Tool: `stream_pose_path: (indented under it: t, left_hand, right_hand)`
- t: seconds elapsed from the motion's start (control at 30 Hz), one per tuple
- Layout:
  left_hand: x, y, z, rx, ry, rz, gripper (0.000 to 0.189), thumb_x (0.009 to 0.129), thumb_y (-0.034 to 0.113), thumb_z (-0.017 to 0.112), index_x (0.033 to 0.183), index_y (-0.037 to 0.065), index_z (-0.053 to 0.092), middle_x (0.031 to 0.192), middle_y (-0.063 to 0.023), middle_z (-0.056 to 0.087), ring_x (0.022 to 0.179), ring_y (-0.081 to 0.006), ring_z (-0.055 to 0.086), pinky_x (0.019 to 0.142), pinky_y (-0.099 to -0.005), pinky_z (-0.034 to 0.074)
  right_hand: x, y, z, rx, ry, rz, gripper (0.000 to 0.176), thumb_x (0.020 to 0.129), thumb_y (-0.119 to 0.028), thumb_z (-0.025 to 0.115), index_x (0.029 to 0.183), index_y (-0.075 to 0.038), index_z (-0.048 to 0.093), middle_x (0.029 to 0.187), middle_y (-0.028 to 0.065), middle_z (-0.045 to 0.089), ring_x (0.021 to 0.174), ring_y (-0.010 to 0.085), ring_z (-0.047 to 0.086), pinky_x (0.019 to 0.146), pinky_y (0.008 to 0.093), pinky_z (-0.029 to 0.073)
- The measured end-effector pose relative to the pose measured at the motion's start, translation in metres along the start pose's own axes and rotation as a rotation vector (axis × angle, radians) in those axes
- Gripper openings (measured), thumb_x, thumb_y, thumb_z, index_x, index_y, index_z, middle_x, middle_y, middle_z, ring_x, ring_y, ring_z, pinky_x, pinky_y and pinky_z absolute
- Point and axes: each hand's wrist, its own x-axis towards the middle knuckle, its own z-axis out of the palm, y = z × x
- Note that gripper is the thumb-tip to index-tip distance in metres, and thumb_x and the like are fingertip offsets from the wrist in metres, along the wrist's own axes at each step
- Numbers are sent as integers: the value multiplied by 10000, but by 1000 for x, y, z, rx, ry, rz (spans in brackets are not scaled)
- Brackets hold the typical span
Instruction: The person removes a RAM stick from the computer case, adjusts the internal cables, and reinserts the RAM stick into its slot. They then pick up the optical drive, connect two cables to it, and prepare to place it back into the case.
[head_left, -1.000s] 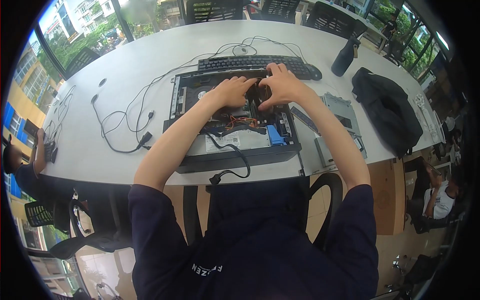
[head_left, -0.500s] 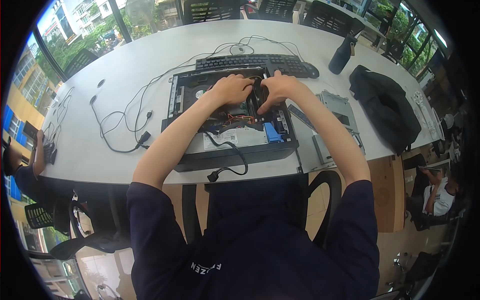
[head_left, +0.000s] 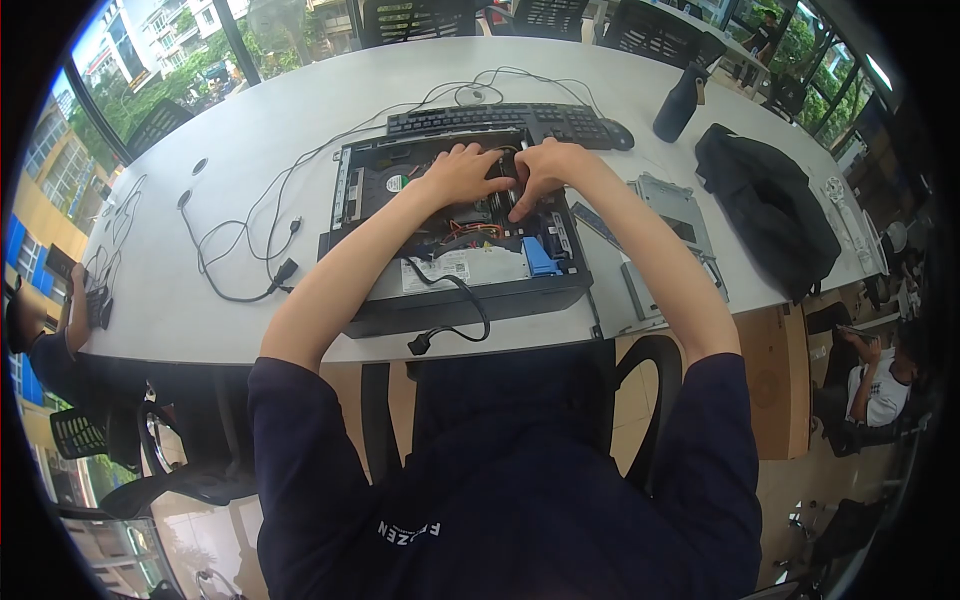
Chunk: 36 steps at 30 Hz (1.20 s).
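Observation:
An opened black desktop computer case (head_left: 450,315) lies flat on the table in front of me. My left hand (head_left: 462,176) is over the drive area, its fingers spread and the tips near the middle of the case. Beside it, my right hand (head_left: 545,168) curls down into the case, thumb and fingers at either end of a narrow dark part whose kind I cannot make out. Orange wires (head_left: 474,231) and a blue plastic latch (head_left: 542,257) show nearer to me. A black cable (head_left: 470,290) hangs over the case's front. The fingertips partly hide the inner parts.
Behind the case are a black keyboard (head_left: 450,120) and a mouse (head_left: 617,133). Metal panels (head_left: 672,215), a dark bottle (head_left: 679,103) and a black bag (head_left: 768,210) lie or stand right. Loose cables (head_left: 240,220) spread left. Another person (head_left: 55,340) sits at far left.
My right hand has tilted slightly, its thumb and fingers closer to my left hand. My left thumb reaches further right. The view has shifted a little; the case stays in place.

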Motion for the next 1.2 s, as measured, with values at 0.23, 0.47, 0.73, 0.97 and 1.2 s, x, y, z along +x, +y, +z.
stream_pose_path:
  t: [0.23,0.47,0.73,0.97,1.2]
  left_hand:
    - [1,1,-4,69,-70,3,722,959,678,496,1526,232,465,1340,-212,560,1281,-406,518,1062,-516,433]
    - [-2,3,-5,34,-96,-15,759,960,683,489,1542,199,444,1376,-215,537,1311,-401,494,1080,-510,418]
    - [-2,1,1,80,-94,15,839,953,734,424,1579,179,364,1427,-240,492,1337,-406,467,1070,-547,393]
    - [-3,2,2,118,-87,19,861,961,758,362,1587,166,340,1438,-227,485,1338,-388,464,1078,-543,372]
    - [1,-1,5,166,-95,36,855,967,746,365,1579,149,352,1442,-227,491,1342,-386,462,1086,-562,347]
  right_hand:
    - [-7,3,-6,45,-50,-26,900,500,-680,912,1148,-123,631,1296,186,519,1097,291,640,815,409,605]
    - [-3,8,0,116,32,-20,876,468,-716,902,1067,-116,681,1166,116,692,1125,266,648,837,421,593]
    - [-5,4,-2,83,20,-15,837,486,-657,923,1061,-112,654,1177,151,608,1030,255,667,767,413,602]
    - [6,7,8,30,96,11,824,466,-719,904,1028,-161,674,1131,49,709,1110,235,664,908,416,542]
    - [5,3,4,54,69,37,807,469,-662,923,1017,-128,666,1124,112,661,1100,251,633,869,412,553]
